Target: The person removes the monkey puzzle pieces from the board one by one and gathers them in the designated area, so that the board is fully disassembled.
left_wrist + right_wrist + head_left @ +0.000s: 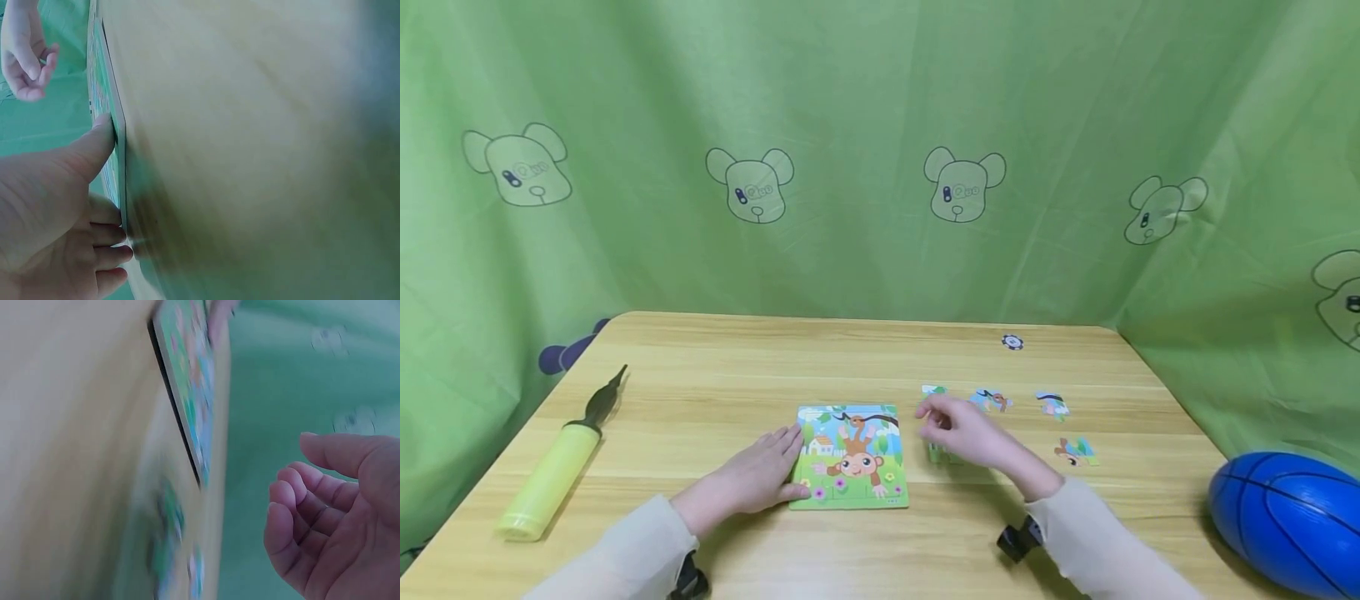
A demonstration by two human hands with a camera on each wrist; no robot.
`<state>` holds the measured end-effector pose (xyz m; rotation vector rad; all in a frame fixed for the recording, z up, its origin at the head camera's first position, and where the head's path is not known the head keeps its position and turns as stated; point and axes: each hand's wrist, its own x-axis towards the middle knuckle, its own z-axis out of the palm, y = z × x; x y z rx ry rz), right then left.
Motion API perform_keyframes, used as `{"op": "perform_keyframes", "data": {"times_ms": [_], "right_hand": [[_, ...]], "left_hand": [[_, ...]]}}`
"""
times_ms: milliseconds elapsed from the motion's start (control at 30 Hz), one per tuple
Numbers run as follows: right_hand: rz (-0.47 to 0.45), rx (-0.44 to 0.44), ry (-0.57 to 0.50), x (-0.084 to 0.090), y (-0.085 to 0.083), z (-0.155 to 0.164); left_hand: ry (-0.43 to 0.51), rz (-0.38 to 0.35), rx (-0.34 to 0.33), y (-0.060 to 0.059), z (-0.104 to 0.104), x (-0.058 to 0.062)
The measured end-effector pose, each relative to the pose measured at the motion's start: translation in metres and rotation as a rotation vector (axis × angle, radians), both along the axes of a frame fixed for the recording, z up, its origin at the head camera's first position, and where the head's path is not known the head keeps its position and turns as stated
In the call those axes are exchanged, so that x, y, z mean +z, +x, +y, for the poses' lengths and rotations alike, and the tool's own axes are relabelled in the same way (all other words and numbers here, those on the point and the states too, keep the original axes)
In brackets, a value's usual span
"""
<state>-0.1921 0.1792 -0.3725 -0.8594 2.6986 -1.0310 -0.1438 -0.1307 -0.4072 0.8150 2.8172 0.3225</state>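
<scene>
A square puzzle board point(850, 457) lies flat on the table, showing an upside-down monkey, a small house and flowers. My left hand point(762, 468) rests along its left edge with fingers extended; in the left wrist view the thumb point(100, 140) lies on the board's rim. Just right of the board, my right hand point(966, 429) hovers above the table with loosely bent fingers, and the right wrist view shows nothing in it. Under and beside that hand are loose puzzle pieces, among them a green one point(942, 455) partly hidden by it and a blue one with brown point(992, 400).
More puzzle pieces point(1052, 405) point(1076, 452) lie farther right. A round blue-and-white chip point(1012, 342) is near the table's back edge. At the left lies a yellow-green hand pump point(550, 479) with a black nozzle; a blue ball point(1288, 521) sits at the right edge.
</scene>
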Motion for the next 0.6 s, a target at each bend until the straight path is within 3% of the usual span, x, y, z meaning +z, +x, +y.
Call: {"op": "perform_keyframes", "data": {"times_ms": [333, 600], "right_hand": [[-0.050, 0.200, 0.065, -0.018, 0.008, -0.063], [-0.040, 0.281, 0.157, -0.026, 0.010, -0.095]], "left_hand": [[0.018, 0.020, -0.024, -0.001, -0.002, -0.001], [0.028, 0.025, -0.055, -0.002, -0.004, 0.000]]}}
